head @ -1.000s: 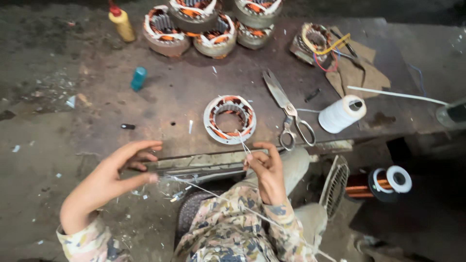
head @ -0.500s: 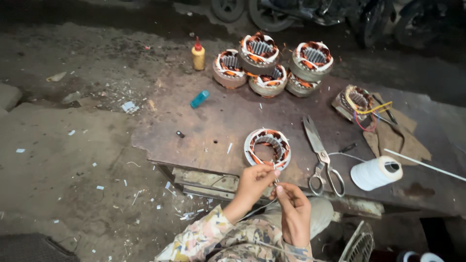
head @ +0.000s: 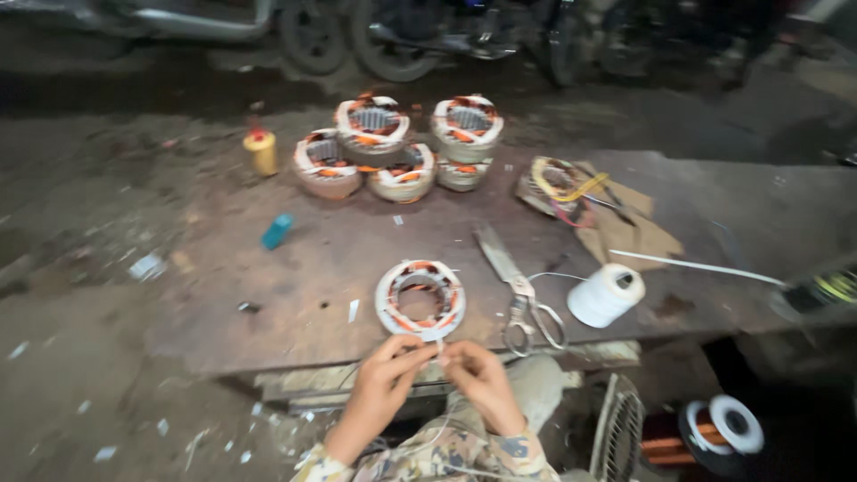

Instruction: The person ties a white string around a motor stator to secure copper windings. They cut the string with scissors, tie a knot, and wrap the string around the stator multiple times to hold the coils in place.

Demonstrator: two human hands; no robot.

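Both hands drawn closer together since the earlier frame, left hand and right hand fingertips pinched on what seems thin white thread, touching ring-shaped copper-wound stator at workbench front edge, steel scissors and white thread spool just beside.

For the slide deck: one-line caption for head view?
Both hands pinch thread at a wound stator beside scissors.
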